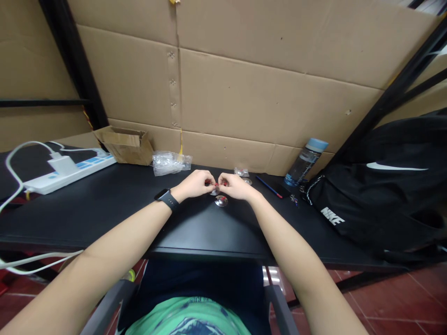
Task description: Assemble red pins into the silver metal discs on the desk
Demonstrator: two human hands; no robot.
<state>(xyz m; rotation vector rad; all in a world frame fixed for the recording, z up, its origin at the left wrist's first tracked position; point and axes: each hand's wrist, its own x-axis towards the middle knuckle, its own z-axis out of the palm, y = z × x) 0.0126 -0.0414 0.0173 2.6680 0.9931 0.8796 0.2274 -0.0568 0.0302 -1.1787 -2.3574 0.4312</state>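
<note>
Over the middle of the black table, my left hand (200, 183) and my right hand (233, 185) meet fingertip to fingertip. Both are closed in a pinch around a small red piece (217, 185), whose shape is mostly hidden by the fingers. A shiny metal part shows just under the fingertips. Nearer to me lies a round silver disc (221, 201) with a red bit on it. Behind my right hand are another shiny round piece (247, 181) and a small clear packet (240, 172). A dark watch sits on my left wrist.
An open cardboard box (131, 148), crumpled clear plastic (171, 163) and a white power strip (75, 172) are at the left. To the right are a blue pencil (268, 186), dark phone-like object, keys (294, 200), water bottle (303, 164) and black bag (377, 200).
</note>
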